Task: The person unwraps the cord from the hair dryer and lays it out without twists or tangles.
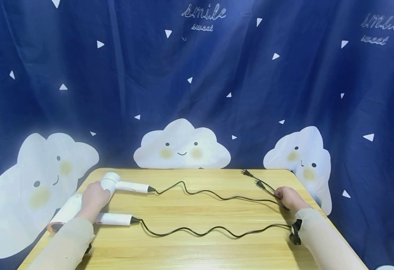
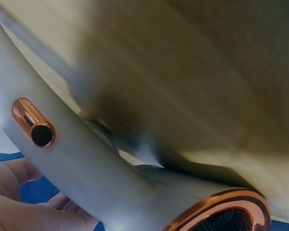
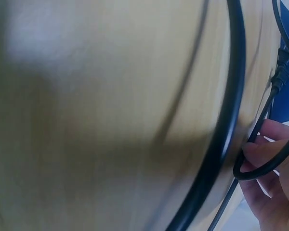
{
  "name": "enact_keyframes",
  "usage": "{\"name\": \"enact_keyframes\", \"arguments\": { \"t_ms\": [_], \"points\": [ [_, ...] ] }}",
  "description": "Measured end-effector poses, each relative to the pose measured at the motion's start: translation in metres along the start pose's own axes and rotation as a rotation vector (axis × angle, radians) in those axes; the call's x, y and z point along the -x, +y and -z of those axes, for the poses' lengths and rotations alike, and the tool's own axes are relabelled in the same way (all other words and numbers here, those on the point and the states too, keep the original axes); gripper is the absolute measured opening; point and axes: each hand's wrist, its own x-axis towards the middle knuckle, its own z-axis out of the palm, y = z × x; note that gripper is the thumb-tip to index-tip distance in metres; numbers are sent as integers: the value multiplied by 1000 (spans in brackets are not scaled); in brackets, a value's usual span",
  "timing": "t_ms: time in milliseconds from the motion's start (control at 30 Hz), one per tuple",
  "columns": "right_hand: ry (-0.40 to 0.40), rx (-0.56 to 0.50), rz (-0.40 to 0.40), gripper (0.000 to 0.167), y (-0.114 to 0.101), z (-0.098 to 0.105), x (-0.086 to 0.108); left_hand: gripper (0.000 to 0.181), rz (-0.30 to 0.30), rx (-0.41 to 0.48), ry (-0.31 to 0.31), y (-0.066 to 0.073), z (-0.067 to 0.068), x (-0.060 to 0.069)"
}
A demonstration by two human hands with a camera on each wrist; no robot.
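Two white hair dryers lie at the left of the table. On the far hair dryer, my left hand grips the head, covering part of it. The near hair dryer lies under my left forearm; its copper-coloured switch and rim show in the left wrist view. Thin black cords run from both handles toward the right. There my right hand pinches a black cord between thumb and fingers. Beyond that hand, two black plugs point to the far edge.
The wooden table has its far edge against a dark blue curtain printed with clouds and triangles. The near hair dryer's cord lies in waves across the table and passes beneath my right wrist.
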Motion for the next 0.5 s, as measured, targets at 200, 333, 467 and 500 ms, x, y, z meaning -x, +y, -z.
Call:
{"name": "enact_keyframes", "arguments": {
  "t_ms": [200, 333, 467, 500],
  "points": [
    [-4, 5, 9, 33, 1, -1, 1, 41, -2, 2, 5, 2, 1, 3],
    [-13, -6, 5, 33, 1, -1, 1, 41, -5, 0, 8, 4, 1, 5],
    [-11, -8, 15, 29, 1, -1, -1, 40, -9, -5, 10, 5, 3, 6],
    [-7, -6, 20, 28, 1, -1, -1, 40, -9, -7, 9, 5, 3, 6]
  ]
}}
